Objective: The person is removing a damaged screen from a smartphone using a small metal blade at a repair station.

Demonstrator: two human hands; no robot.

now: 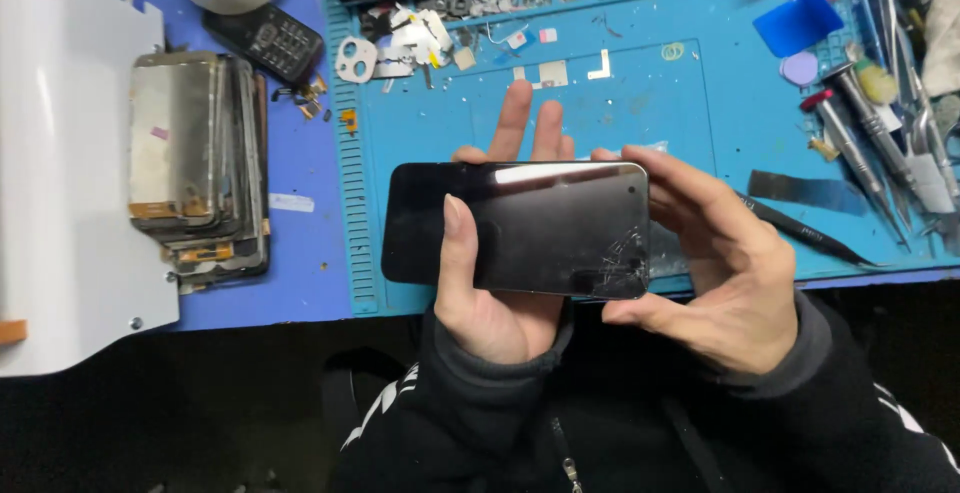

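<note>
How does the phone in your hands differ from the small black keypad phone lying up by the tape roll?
The held phone is a large all-glass slab, cracked at one corner; the keypad phone is smaller, with buttons. The held phone is gripped by the left hand and right hand; the keypad phone lies untouched. Both are black.

Head view; steeply down; close

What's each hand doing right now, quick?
Left hand: closed on the cracked black phone, thumb across its screen.
Right hand: gripping the same phone's cracked end.
</note>
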